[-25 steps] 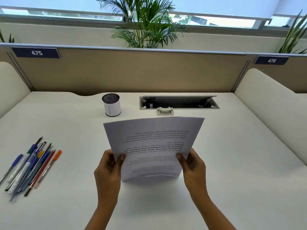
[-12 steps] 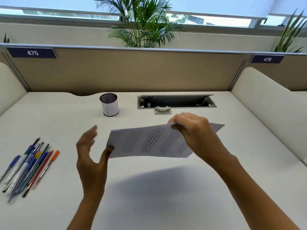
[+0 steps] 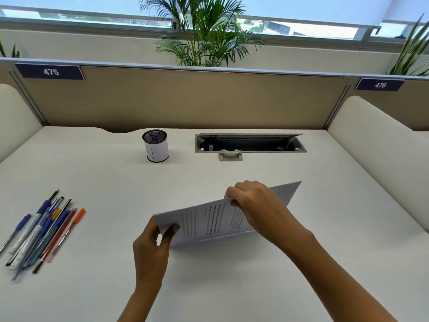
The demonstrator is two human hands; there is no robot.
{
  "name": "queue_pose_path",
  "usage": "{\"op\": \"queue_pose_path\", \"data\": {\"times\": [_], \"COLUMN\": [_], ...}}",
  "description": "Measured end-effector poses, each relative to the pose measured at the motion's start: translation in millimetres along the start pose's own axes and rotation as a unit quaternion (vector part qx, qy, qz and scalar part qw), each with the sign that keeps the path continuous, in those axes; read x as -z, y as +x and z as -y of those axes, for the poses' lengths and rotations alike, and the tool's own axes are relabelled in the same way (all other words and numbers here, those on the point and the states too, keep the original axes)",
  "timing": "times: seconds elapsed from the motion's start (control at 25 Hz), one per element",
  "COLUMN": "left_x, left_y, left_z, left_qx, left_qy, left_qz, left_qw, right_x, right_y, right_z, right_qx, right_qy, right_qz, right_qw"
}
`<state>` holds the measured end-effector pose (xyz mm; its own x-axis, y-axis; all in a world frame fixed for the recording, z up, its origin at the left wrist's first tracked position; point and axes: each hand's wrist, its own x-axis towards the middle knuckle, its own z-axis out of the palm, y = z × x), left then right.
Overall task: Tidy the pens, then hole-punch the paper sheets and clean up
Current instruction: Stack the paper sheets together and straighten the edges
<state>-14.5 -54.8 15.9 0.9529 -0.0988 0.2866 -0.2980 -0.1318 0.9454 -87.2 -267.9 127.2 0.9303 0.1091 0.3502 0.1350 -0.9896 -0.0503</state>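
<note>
Fingers (image 3: 233,192) of the right hand (image 3: 260,206) curl over the top edge of the paper sheets (image 3: 209,225), just right of the frame's centre, and grip it. The thumb (image 3: 173,228) of the left hand (image 3: 151,248) lies on the printed face at the stack's lower left corner with the other fingers behind, so that corner is pinched. The sheets stand tilted on a long edge, with lines of print facing the camera. Whether the lower edge touches the desk (image 3: 301,263) cannot be told. Both forearms come in from the bottom of the frame.

Well apart from the sheets, at the left edge of the frame, a bunch of pens (image 3: 41,233) lies loose on the desk, side by side, with an orange one on its right. Above centre, a mesh pen cup (image 3: 156,147) with a white wrap stands upright. To its right, an open cable hatch (image 3: 250,144) is set into the desk. Behind them runs a beige partition (image 3: 185,98) labelled 475 and 476, with a palm (image 3: 204,31) above it.
</note>
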Motion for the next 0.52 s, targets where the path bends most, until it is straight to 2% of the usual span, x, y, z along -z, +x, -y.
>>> {"op": "queue_pose_path", "data": {"times": [0.08,0.28,0.4,0.52], "left_x": [-1,-6,-5,-2], "left_y": [0,-3,1,7], "left_z": [-1,-3,-7,-8], "left_qx": [0.002,0.038,0.048,0.075], "left_qy": [-0.006,-0.023,-0.047,-0.081], "left_qz": [-0.001,-0.006,-0.013,-0.050], "left_qw": [1.000,0.999,0.998,0.993], "right_x": [2,1,3,0], "right_y": [0,0,-3,-15], "right_z": [-1,-2,-5,-8], "right_qx": [0.005,0.006,-0.045,-0.123], "right_qy": [0.008,-0.012,0.011,0.067], "right_qz": [-0.030,-0.038,-0.133,-0.251], "right_qw": [0.999,0.999,0.990,0.958]}}
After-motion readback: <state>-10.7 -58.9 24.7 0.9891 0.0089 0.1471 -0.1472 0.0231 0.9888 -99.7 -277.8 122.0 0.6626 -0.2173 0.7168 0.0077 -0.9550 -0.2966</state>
